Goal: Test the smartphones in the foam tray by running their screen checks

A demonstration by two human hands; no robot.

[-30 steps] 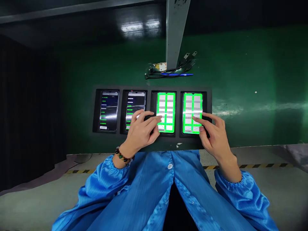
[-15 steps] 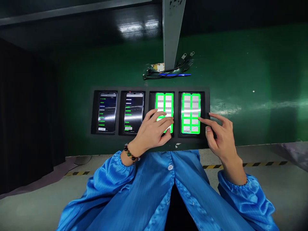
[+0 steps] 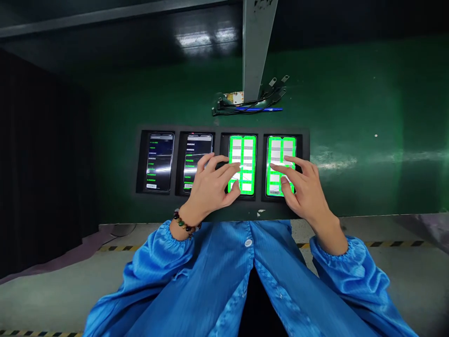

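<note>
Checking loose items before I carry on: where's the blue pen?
In the head view, the blue pen lies on the green table right of centre, among the black cables by the foot of the grey post, beyond the green-lit phones.

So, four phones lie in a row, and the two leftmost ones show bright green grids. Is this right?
Not quite: the head view shows the green grids on the two rightmost phones, not the two leftmost. The row of four is right.

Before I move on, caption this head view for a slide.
Left hand and right hand over two green-grid phones beside two dark-screened phones.
</note>
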